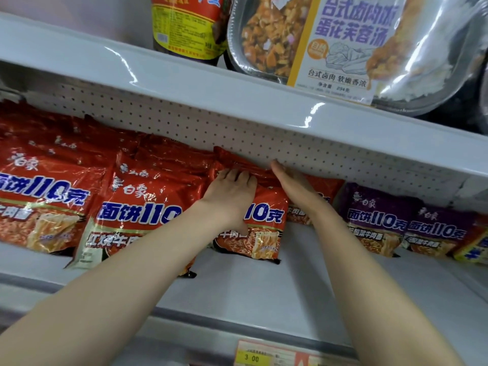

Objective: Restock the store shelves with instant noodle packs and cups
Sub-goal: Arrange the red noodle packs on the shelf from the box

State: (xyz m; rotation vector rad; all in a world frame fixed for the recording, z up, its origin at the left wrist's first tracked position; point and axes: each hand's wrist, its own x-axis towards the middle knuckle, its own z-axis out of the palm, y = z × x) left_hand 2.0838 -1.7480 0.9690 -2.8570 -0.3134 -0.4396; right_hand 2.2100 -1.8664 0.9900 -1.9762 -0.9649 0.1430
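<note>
Both bare forearms reach up from the bottom of the view over the front lip of the lower shelf (264,294), where a yellow price tag (253,357) reading 3 00 sits on the edge strip. On that white shelf, a red instant noodle pack (266,228) leans at the front of a row of like packs, roughly in the middle of the shelf's width. The left hand (229,192) lies palm down on the pack's upper face, fingers (239,178) side by side and close together, their tips reaching the crinkled top edge, the thumb lying lower on the printed face. The right hand (293,182) stands on its edge against the right side of the same row, its fingers straight and pressed together, tips close to the dotted pegboard back panel (264,136). Another red pack (326,187) shows just behind the right wrist. To the left stand more rows of red noodle packs (137,215), overlapping front to back. To the right, well past the right arm, are purple noodle packs (375,216). Above, the upper shelf (184,83) carries a foil-tray ready meal (343,48) wrapped in clear film and, just to its left, a container with a red-and-yellow label (184,25).
</note>
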